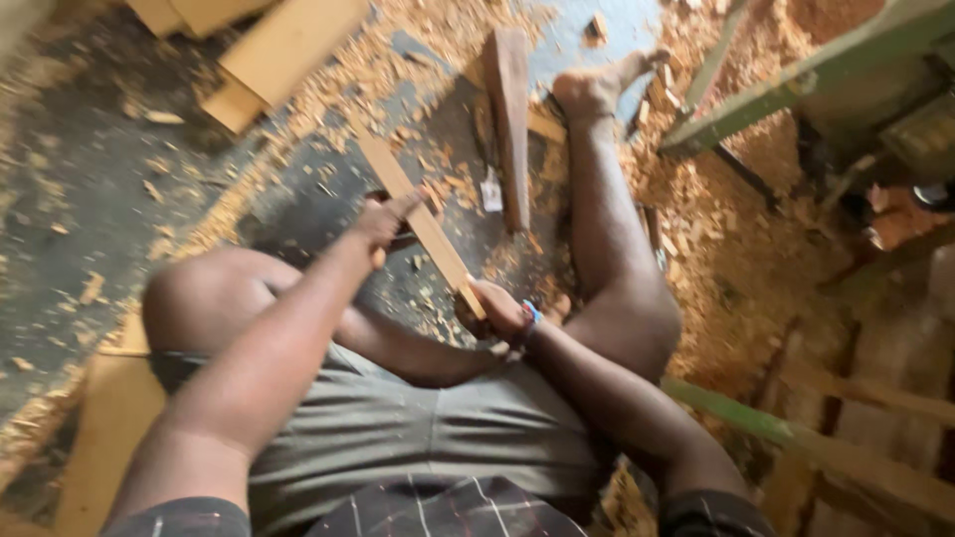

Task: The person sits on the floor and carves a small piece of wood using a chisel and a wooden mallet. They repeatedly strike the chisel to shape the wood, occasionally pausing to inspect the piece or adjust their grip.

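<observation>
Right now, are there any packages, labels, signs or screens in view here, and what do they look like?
None that I can make out.
Small pale tag-like scrap: on the floor beside the upright wooden block, whitish; too blurred to tell what it is.

One head-worn camera looks steeply down, tilted, from close above the seated person's lap and outstretched leg (pixel 607 229), taking in both forearms, the shaving-strewn floor (pixel 90 179) ahead and a green frame (pixel 796 89) at right.
</observation>
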